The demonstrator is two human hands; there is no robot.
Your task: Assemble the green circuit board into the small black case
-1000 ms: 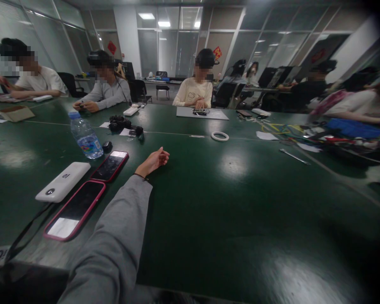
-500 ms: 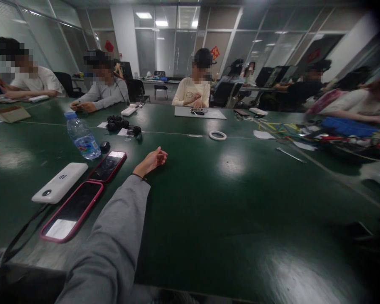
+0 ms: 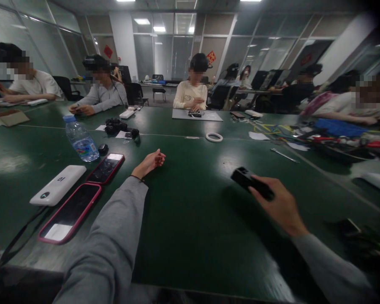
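My right hand [image 3: 280,202] grips a black oblong object [image 3: 245,178] between thumb and fingers, tilted and raised over the green table [image 3: 190,228]. Its far end points away and to the left; I cannot make out its exact kind. On the tabletop rests my left hand [image 3: 149,163], fingers loosely curled inward with nothing visible in them. Just left of that hand lies a phone in a red case [image 3: 107,168]. A larger red-cased phone [image 3: 70,213] is beside my left forearm, and a white power bank [image 3: 58,185] marked 01 lies left of it.
A water bottle [image 3: 81,139] stands behind the phones, near a small black box [image 3: 103,149]. Farther back are black gear [image 3: 117,126] and a tape roll [image 3: 214,137]. Tangled cables [image 3: 329,139] lie at right. Several people sit around the table.
My right hand has come into view from the right, carrying the black oblong object above the table. The left hand stays in place; the view has tipped slightly.
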